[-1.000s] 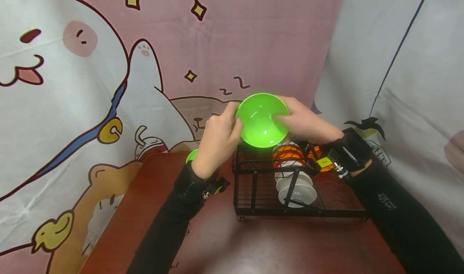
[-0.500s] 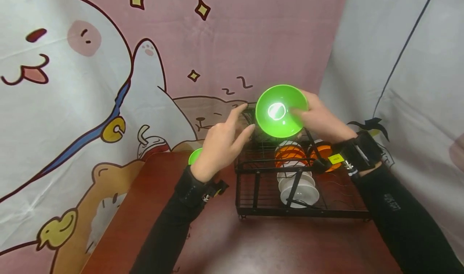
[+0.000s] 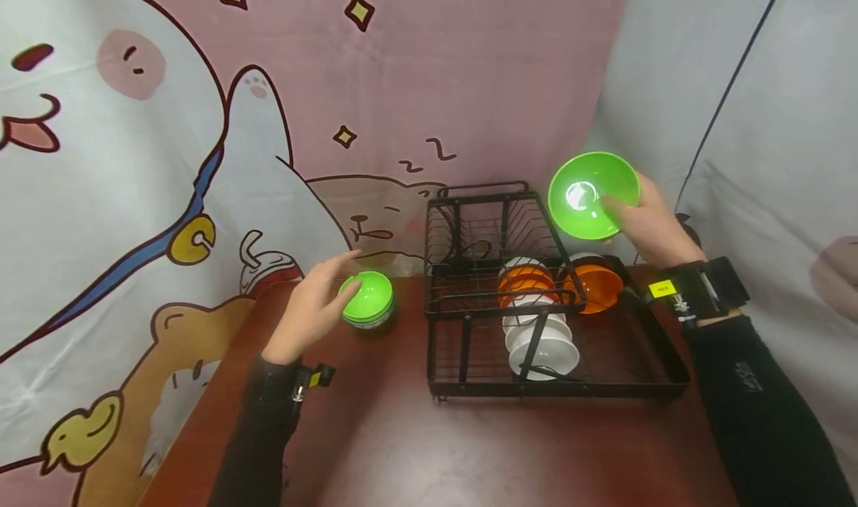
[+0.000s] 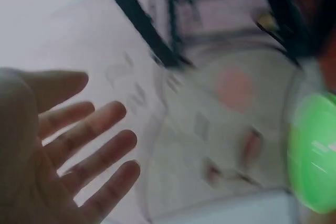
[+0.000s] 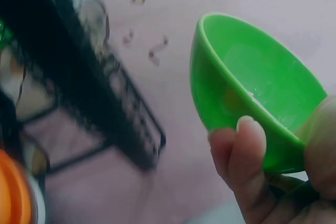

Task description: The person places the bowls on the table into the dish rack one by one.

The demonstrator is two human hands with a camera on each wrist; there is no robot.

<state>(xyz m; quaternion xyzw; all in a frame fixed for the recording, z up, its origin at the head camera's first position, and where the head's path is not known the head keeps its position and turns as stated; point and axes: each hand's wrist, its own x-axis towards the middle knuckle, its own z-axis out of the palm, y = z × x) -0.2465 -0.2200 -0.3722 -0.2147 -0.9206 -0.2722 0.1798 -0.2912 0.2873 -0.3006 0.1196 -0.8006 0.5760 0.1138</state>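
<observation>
My right hand point(image 3: 646, 220) grips a bright green bowl point(image 3: 593, 187) by its right side, thumb inside and fingers behind. The bowl hangs tilted above the right part of the black dish rack point(image 3: 559, 392), its inside facing me. In the right wrist view the fingers curl under the green bowl point(image 5: 252, 87). My left hand point(image 3: 311, 310) is at the left with fingers spread, its fingertips overlapping a small stack of green bowls point(image 3: 369, 298) on the table. In the left wrist view the left hand point(image 4: 79, 145) holds nothing, its fingers extended.
Several white bowls point(image 3: 546, 351) and orange bowls point(image 3: 526, 280) stand in a row in the rack's lower level. Another orange bowl point(image 3: 596, 287) leans at its right. An upper wire basket point(image 3: 496, 306) rises over the left part. Printed cloth point(image 3: 509, 83) hangs behind the brown table point(image 3: 375, 447).
The left hand has let go of the green bowl and moved left and down to the stacked bowls. The right hand has carried the bowl to the right, over the rack's right side.
</observation>
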